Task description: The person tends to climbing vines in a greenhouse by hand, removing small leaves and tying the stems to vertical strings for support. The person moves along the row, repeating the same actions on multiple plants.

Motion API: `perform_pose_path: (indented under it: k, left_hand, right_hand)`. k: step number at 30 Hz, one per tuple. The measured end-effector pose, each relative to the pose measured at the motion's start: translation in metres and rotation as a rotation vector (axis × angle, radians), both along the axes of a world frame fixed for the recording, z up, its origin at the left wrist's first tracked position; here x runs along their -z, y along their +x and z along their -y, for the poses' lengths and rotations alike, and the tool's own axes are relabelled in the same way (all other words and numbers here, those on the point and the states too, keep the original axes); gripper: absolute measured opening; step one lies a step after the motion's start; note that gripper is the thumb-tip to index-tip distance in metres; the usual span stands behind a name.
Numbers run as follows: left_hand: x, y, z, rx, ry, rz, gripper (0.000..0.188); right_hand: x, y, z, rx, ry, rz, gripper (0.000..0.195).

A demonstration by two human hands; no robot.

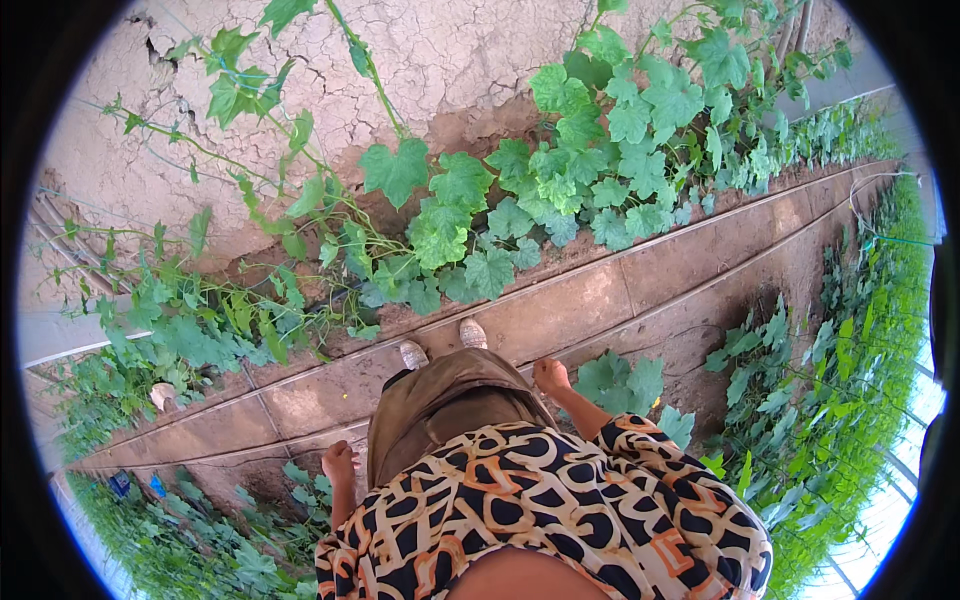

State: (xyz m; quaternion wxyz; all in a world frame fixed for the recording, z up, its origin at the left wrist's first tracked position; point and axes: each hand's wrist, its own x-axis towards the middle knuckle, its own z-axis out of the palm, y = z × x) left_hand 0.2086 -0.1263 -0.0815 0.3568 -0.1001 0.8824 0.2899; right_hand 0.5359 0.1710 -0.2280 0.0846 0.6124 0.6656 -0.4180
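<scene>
My left hand (340, 459) hangs beside the brown trousers (450, 405), its fingers curled; whether it holds anything is too small to tell. On the other side, my right hand (551, 376) is loosely curled near a broad-leaved plant (619, 382), with nothing plainly seen in it. Both of my shoes (473, 333) stand on a concrete path (555, 307). Beyond them, a row of leafy vines (442, 217) grows along the path, some stems tied to thin strings and reaching up in front of a cracked earthen wall (465, 60).
Dense rows of climbing plants (847, 360) rise on the right and at the lower left (187, 540). Narrow raised edges (660, 240) run along both sides of the path. A small blue object (157, 486) lies by the lower left plants. A looped cord (855, 202) hangs at the right.
</scene>
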Motion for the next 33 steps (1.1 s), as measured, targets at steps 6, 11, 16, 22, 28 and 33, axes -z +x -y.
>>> perform_pose_path:
  k: [6,11,16,22,28,33]
  left_hand:
    - [0.009,0.02,0.029,0.2,-0.16,0.142,0.017]
    - [0.011,0.01,0.041,0.368,-0.162,0.008,0.025]
    - [0.011,-0.014,0.04,0.03,0.048,0.152,0.023]
    - [0.033,-0.042,0.074,-0.04,0.047,0.259,0.022]
    - [0.019,-0.078,0.03,-0.03,0.089,0.102,0.021]
    - [-0.044,-0.074,-0.101,0.28,0.247,-0.321,0.021]
  right_hand:
    - [0.002,0.026,0.027,0.154,-0.319,0.002,0.019]
    - [0.047,0.07,0.059,0.173,-0.36,0.045,0.016]
    - [-0.005,0.019,0.057,0.228,-0.351,0.085,0.016]
    - [-0.073,-0.035,0.051,-0.133,0.125,0.011,0.02]
    - [-0.097,-0.038,0.005,-0.117,0.101,0.053,0.022]
    - [-0.087,-0.052,-0.054,-0.246,0.009,0.117,0.024]
